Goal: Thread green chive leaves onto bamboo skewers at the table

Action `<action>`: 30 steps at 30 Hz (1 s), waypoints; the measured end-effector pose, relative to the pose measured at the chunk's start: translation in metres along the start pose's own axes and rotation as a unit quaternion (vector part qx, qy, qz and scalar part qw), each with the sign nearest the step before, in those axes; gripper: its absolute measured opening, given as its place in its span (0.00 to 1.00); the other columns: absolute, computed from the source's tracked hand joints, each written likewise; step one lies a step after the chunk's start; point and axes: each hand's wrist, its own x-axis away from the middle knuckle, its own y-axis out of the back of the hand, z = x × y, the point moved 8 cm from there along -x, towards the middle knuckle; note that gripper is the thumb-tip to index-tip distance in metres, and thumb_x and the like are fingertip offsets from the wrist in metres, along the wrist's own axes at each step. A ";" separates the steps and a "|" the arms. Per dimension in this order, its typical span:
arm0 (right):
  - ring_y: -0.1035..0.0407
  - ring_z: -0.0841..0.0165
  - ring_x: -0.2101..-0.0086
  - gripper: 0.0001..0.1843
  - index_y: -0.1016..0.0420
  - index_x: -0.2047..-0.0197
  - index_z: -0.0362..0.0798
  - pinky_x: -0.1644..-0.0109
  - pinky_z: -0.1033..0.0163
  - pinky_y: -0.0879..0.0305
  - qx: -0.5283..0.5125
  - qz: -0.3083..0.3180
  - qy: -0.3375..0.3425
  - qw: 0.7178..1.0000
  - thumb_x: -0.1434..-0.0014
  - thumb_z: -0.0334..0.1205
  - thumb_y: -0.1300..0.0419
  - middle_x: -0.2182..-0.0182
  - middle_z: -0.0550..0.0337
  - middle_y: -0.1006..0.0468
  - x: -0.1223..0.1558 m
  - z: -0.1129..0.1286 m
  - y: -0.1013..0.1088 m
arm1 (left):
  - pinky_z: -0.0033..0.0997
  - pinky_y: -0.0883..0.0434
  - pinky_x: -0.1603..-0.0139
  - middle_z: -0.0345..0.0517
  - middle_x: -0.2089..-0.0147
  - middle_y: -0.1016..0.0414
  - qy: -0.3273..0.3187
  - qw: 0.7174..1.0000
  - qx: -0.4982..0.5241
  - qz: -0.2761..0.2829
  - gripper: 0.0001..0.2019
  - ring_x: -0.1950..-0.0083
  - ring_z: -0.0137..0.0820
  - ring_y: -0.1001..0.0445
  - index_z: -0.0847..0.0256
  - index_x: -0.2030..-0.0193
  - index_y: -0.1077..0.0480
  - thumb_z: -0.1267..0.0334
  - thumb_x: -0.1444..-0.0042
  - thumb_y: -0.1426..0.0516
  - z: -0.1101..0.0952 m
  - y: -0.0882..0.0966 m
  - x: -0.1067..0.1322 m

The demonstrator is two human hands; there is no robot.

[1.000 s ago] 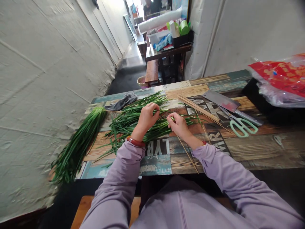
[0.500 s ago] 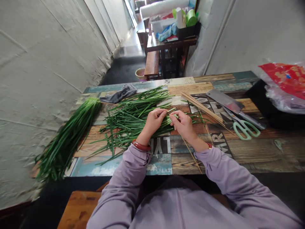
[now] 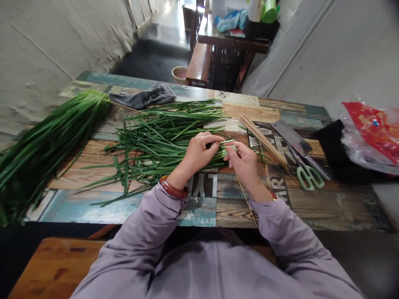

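Chives [image 3: 165, 135] are apparently being gathered: at the pile's stem end, the left hand [image 3: 200, 154] and right hand [image 3: 245, 163] pinch pale stems [image 3: 229, 143], fingers narrowed. Next calls for levelling ends.

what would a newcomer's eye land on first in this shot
The loose green stalks strewn across the middle of the table would likely catch the eye first, with the left hand and right hand close together at their pale ends. Next might come the thick green bundle at the table's left end, then the cleaver and green-handled scissors to the right.
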 end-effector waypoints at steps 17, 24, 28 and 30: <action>0.34 0.74 0.81 0.19 0.22 0.54 0.48 0.76 0.69 0.39 -0.014 0.005 0.003 1.000 0.37 0.52 0.44 0.80 0.65 0.26 0.001 0.000 -0.002 | 0.31 0.28 0.55 0.43 0.65 0.20 0.013 0.999 0.037 -0.003 0.08 0.63 0.30 0.24 0.61 0.68 0.21 0.69 0.43 0.43 0.003 0.003 -0.001; 0.35 0.75 0.82 0.19 0.22 0.55 0.47 0.77 0.69 0.40 -0.014 0.013 -0.004 1.000 0.38 0.52 0.43 0.80 0.65 0.26 0.000 -0.001 -0.004 | 0.31 0.29 0.57 0.43 0.66 0.20 0.013 0.999 0.038 -0.013 0.07 0.64 0.30 0.25 0.61 0.68 0.22 0.69 0.44 0.42 0.002 0.003 0.001; 0.36 0.75 0.82 0.19 0.22 0.55 0.46 0.77 0.69 0.41 -0.022 0.014 -0.004 1.000 0.38 0.52 0.42 0.80 0.66 0.27 0.000 -0.002 -0.005 | 0.31 0.29 0.56 0.43 0.67 0.21 0.013 0.999 0.035 -0.023 0.06 0.64 0.30 0.25 0.62 0.69 0.22 0.69 0.44 0.41 0.001 0.003 0.001; 0.36 0.75 0.82 0.19 0.22 0.55 0.46 0.77 0.69 0.41 -0.020 0.011 -0.004 1.000 0.38 0.52 0.42 0.81 0.66 0.27 0.000 -0.002 -0.004 | 0.31 0.29 0.56 0.43 0.67 0.21 0.013 0.999 0.032 -0.022 0.06 0.64 0.30 0.25 0.62 0.69 0.22 0.69 0.45 0.41 0.000 0.003 0.002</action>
